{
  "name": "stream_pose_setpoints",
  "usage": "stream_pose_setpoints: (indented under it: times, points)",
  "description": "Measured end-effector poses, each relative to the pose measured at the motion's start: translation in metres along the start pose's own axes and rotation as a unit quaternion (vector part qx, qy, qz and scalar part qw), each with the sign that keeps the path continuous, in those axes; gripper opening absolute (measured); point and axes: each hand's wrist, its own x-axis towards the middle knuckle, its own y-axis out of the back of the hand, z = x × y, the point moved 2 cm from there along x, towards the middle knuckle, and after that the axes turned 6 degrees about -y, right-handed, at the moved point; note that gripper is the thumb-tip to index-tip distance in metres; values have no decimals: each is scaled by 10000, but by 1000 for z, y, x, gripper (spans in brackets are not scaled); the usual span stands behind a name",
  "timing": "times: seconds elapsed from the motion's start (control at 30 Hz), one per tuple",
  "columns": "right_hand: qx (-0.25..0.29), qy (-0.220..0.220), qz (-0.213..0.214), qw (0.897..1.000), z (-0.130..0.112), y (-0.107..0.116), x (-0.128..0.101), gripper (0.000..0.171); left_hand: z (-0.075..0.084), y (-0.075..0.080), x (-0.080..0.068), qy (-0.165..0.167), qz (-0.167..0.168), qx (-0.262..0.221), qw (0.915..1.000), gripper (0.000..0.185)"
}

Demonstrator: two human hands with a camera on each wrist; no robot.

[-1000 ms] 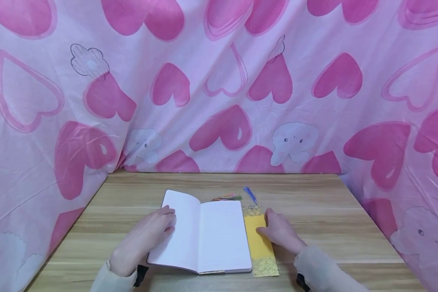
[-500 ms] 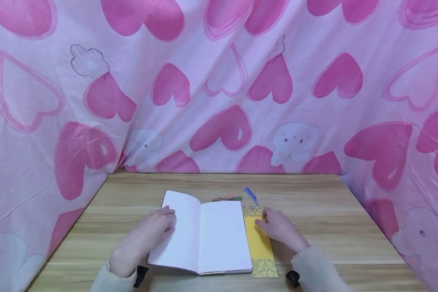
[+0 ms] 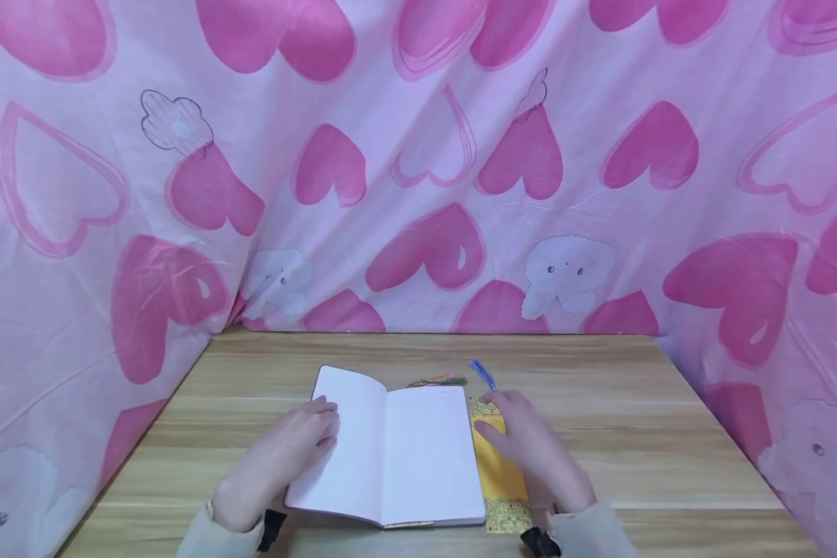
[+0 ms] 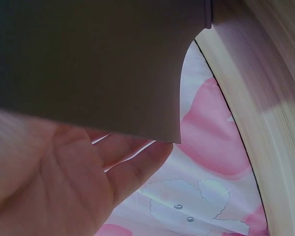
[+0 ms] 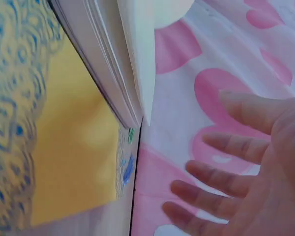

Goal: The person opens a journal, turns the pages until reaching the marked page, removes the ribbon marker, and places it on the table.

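An open notebook with blank-looking pages lies on the table, its left half tilted up. My left hand rests at the left page, fingertips on the page near its outer edge. In the left wrist view its fingers are fairly straight beside the dark underside of the notebook. To the right of the notebook lies a yellow bookmark with patterned ends and a blue tassel. Over it hovers my right hand, which covers part of it; the right wrist view shows its fingers spread, holding nothing.
Multicoloured tassels stick out behind the notebook's top edge. A thin patterned strip shows beneath its near edge. Pink heart-patterned cloth encloses the wooden table at the back and both sides.
My right hand has let go of the bookmark's right edge and moved a little left over it. The bookmark has turned slightly closer to the notebook. My left hand stays put.
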Motion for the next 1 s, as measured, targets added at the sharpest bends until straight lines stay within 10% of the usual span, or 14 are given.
stream_pose_setpoints:
  times: [0.27, 0.67, 1.0]
  points:
    - [-233, 773, -114, 9967, -13, -13, -9, 65, -1, -2, 0, 29, 6, 3, 10000, 12]
    - [-958, 1224, -1791, 9715, -35, -41, -26, 98, -2, -1, -1, 41, -5, 18, 10000, 15]
    - [-1499, 1081, -2189, 9581, -41, -57, -34, 114, -3, -1, 0, 124, -85, -25, 9999, 14]
